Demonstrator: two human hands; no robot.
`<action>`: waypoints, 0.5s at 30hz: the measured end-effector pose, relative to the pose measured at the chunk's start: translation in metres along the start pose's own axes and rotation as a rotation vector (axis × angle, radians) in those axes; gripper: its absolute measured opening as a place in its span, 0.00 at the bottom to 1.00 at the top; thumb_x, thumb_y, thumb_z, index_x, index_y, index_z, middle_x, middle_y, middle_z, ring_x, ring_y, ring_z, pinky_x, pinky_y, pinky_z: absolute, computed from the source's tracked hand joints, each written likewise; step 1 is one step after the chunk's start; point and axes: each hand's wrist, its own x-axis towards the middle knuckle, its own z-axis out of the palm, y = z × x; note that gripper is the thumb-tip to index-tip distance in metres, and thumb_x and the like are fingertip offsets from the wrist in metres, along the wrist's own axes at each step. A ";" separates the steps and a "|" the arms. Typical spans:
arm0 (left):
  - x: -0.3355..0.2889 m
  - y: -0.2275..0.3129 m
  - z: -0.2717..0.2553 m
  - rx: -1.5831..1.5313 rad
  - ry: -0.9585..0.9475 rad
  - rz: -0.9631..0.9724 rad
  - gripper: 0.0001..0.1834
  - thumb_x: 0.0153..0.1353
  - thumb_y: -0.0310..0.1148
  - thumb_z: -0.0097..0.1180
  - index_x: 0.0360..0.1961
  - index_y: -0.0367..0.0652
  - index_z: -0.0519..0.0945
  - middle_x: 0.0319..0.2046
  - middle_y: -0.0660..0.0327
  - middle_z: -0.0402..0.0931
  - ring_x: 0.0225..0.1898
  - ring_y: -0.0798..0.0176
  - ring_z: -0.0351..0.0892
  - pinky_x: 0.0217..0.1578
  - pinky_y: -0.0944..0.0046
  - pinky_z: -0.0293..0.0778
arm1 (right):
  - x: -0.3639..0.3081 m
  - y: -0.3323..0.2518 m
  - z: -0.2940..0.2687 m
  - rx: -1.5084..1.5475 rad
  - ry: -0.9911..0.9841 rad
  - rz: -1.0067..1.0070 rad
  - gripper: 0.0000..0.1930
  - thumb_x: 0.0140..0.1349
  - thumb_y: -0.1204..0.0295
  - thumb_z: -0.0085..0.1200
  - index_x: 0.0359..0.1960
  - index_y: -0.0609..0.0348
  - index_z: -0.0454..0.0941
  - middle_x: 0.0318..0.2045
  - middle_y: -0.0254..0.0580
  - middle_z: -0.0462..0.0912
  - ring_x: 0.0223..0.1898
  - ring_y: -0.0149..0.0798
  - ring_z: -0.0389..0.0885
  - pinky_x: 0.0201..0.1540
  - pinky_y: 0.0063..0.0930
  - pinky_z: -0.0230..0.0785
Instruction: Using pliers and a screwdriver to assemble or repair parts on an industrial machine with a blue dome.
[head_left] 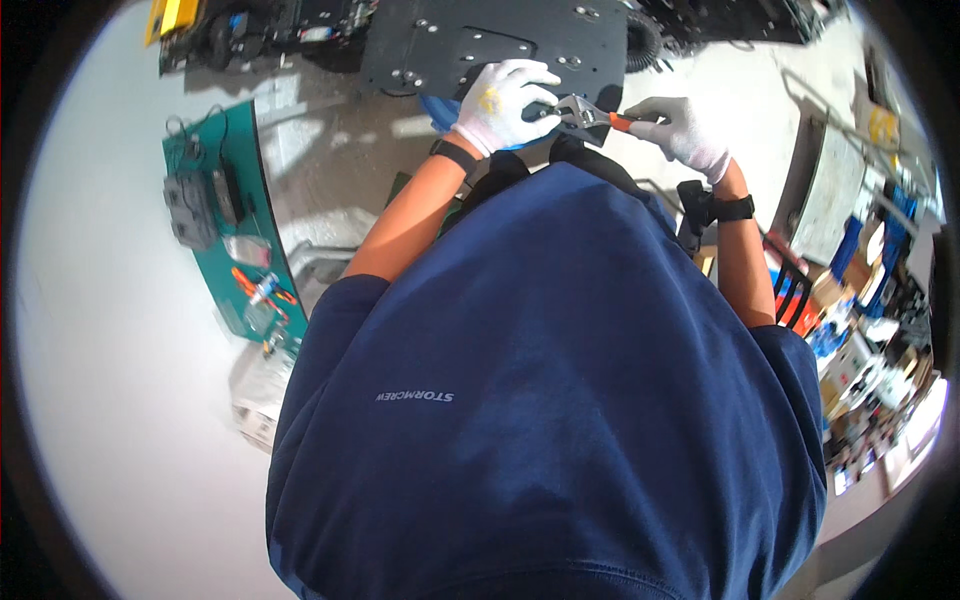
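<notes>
My right hand [684, 135], in a white glove, is closed round the orange handle of an adjustable wrench [582, 112]. The wrench's silver head points left, toward my other hand. Also gloved in white, my left hand [508, 106] is closed in a pinch right at the wrench's jaws. A small dark bit shows between its fingertips, too small to name. Both hands are over the near edge of a black flat plate [440, 45] fitted with several bolts. Something blue [438, 112] shows under the plate beside my left wrist.
At the left stands a green-topped table [222, 275] with a grey case [190, 210], a dark device and orange-handled tools [264, 288]. Black machinery with a wheel [643, 42] extends along the far side. Boxes and mixed items [865, 370] crowd the right side.
</notes>
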 end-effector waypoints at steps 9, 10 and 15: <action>-0.001 0.013 -0.010 0.042 0.063 -0.281 0.52 0.35 0.59 0.70 0.62 0.46 0.69 0.62 0.58 0.66 0.63 0.52 0.64 0.65 0.51 0.58 | 0.135 -0.087 -0.040 -0.706 -0.194 -0.439 0.21 0.59 0.54 0.62 0.25 0.65 0.83 0.14 0.48 0.76 0.17 0.40 0.75 0.26 0.35 0.69; -0.003 0.013 -0.009 0.022 0.101 -0.282 0.50 0.36 0.58 0.69 0.62 0.47 0.69 0.63 0.58 0.66 0.62 0.52 0.65 0.65 0.52 0.58 | 0.149 -0.101 -0.038 -0.774 -0.271 -0.456 0.23 0.58 0.52 0.62 0.26 0.65 0.83 0.16 0.50 0.77 0.19 0.45 0.76 0.29 0.37 0.70; -0.006 0.008 0.002 0.039 0.287 -0.283 0.27 0.51 0.45 0.57 0.53 0.46 0.78 0.55 0.58 0.74 0.58 0.53 0.69 0.61 0.54 0.62 | 0.183 -0.140 -0.007 -0.982 -0.351 -0.623 0.24 0.59 0.49 0.59 0.28 0.62 0.83 0.19 0.50 0.80 0.22 0.48 0.80 0.30 0.38 0.71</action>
